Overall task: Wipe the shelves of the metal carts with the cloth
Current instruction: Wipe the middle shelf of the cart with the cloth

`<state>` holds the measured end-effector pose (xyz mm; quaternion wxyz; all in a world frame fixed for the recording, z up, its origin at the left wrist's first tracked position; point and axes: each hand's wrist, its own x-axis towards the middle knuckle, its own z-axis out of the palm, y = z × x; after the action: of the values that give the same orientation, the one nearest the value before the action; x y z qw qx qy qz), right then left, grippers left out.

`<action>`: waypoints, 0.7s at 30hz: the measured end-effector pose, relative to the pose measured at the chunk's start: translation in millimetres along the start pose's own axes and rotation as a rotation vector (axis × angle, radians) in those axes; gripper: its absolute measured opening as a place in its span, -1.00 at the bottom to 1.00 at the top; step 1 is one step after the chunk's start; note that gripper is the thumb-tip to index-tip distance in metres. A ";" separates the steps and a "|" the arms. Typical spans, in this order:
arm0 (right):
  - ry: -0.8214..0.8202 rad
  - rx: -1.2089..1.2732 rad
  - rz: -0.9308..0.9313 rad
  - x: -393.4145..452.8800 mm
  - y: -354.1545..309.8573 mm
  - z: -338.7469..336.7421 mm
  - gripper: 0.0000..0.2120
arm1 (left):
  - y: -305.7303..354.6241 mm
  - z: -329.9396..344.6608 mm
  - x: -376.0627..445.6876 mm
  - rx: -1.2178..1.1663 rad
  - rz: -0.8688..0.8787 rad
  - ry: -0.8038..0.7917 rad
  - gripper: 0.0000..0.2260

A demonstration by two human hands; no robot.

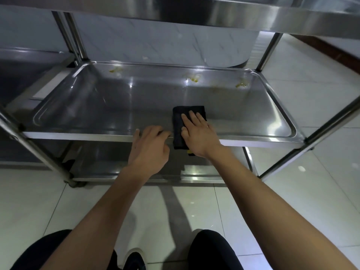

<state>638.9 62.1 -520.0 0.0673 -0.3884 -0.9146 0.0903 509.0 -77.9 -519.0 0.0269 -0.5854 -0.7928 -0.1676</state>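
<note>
Cloth (pixel 180 125), black and folded, lies on the cart's middle shelf (pixel 116 102) under the right hand (pixel 198 133), whose straight fingers press it. Left hand (pixel 150 147) rests at the shelf's front rim, fingers loosely curled, holding nothing.

Black cloth (pixel 180 123), yellow-stained silver shelf (pixel 120 102)

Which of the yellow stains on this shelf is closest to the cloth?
The middle stain, straight beyond the black cloth under the right hand. The others sit in the far left and far right corners.
</note>
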 end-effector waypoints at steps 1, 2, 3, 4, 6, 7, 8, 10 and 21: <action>-0.005 -0.022 -0.014 1.8 0.0 -1.9 -0.47 | 0.7 0.4 1.0 0.000 0.007 0.005 -0.62; 0.001 -0.034 -0.034 3.3 -0.5 -4.1 -0.46 | 1.5 0.5 2.8 0.007 0.015 0.005 -0.64; 0.011 -0.034 -0.061 4.2 -1.6 -5.9 -0.46 | 2.0 0.9 4.8 0.011 0.019 0.007 -0.67; 0.018 -0.021 -0.087 4.2 -3.0 -6.8 -0.46 | 2.4 1.5 6.8 0.006 0.015 0.010 -0.69; 0.024 0.016 -0.107 3.2 -5.2 -6.5 -0.47 | 3.8 2.0 10.5 0.006 0.000 0.010 -0.72; 0.029 0.026 -0.103 2.1 -6.1 -5.7 -0.48 | 4.4 1.5 11.0 0.014 -0.010 0.009 -0.75; 0.034 0.029 -0.098 1.3 -6.3 -5.0 -0.48 | 5.4 0.9 11.8 0.019 -0.024 0.013 -0.78; 0.033 0.022 -0.102 2.1 -3.2 -4.2 -0.47 | 10.2 -1.3 15.7 0.025 -0.059 0.029 -0.83; 0.033 0.027 -0.068 1.8 44.9 -15.3 -0.47 | 51.2 -8.3 53.0 -0.001 -0.057 -0.047 -0.82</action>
<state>672.0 95.7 -514.8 0.0906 -0.3576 -0.9247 0.0942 539.2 -18.4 -486.5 0.0031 -0.5665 -0.8094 -0.1549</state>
